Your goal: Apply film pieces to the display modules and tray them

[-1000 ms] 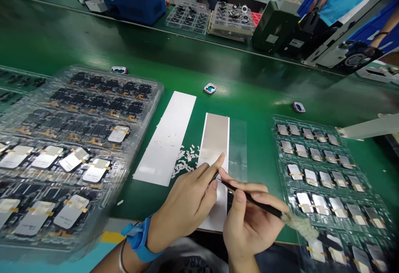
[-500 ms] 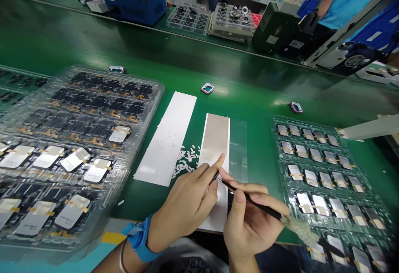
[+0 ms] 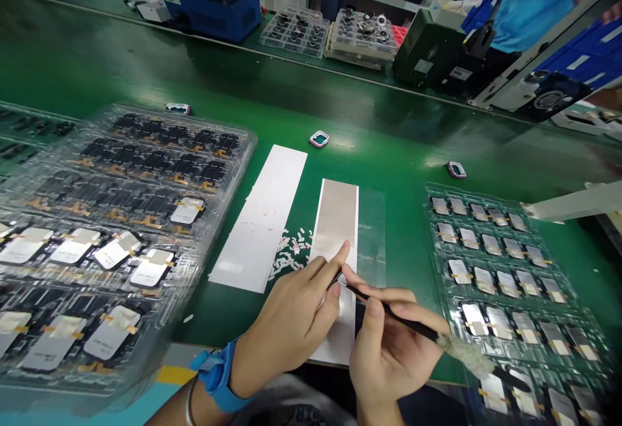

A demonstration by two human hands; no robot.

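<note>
My right hand [image 3: 398, 342] grips a slim black tool [image 3: 413, 325] like a pen. Pale wrapping covers part of its rear end, and its tip points toward my left fingertips. My left hand [image 3: 296, 312] rests over a white-edged strip sheet [image 3: 339, 209] with a beige face. Its index finger lies stretched on the sheet, and the thumb and other fingers are bent in close to the tool's tip. Anything small between those fingers is hidden. Beside my left hand lie several small white pieces [image 3: 286, 260], and left of them a white sheet [image 3: 260, 218] with small red marks.
On the left, a stacked clear tray [image 3: 247, 160] holds several dark and silver screen modules. Another clear tray [image 3: 432, 244] of silver modules stands right. Small frames, one at centre [image 3: 319, 139], lie on the green bench. A person [image 3: 534, 4] in blue is behind the bench.
My hands and the black tool keep nearly the same pose. The view shifts slightly. The person in blue at the back right has moved an arm to the right.
</note>
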